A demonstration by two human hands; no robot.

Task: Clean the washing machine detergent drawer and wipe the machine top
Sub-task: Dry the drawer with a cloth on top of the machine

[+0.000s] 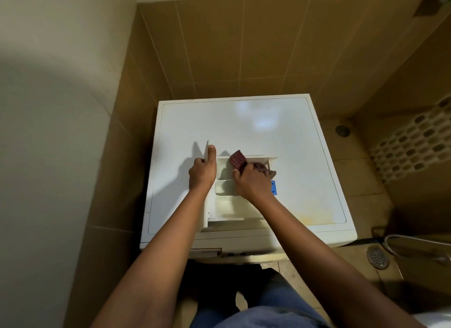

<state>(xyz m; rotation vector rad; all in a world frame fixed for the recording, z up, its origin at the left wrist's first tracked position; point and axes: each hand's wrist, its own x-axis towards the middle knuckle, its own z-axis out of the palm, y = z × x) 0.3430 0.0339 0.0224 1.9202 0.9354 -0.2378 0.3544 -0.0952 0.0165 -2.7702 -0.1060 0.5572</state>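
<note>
The detergent drawer [227, 205] lies on the washing machine top [268, 132], near its front edge. Left hand [201, 172]: forearm extended, grip curled round the drawer's left wall, thumb upright along it. Right hand [251, 181]: grip bunched round a checked red cloth [238, 160], pressing it into what appears to be the far compartment.

This is a tiled wet room or laundry corner in a home. A white washing machine [244, 132] stands at the centre, with tan wall tiles [219, 47] rising behind it at 12 o'clock. A metal floor drain [377, 256] sits at 4 o'clock, a smaller drain [342, 130] at 2 o'clock, and a white perforated plastic piece [410, 147] at 3 o'clock.
</note>
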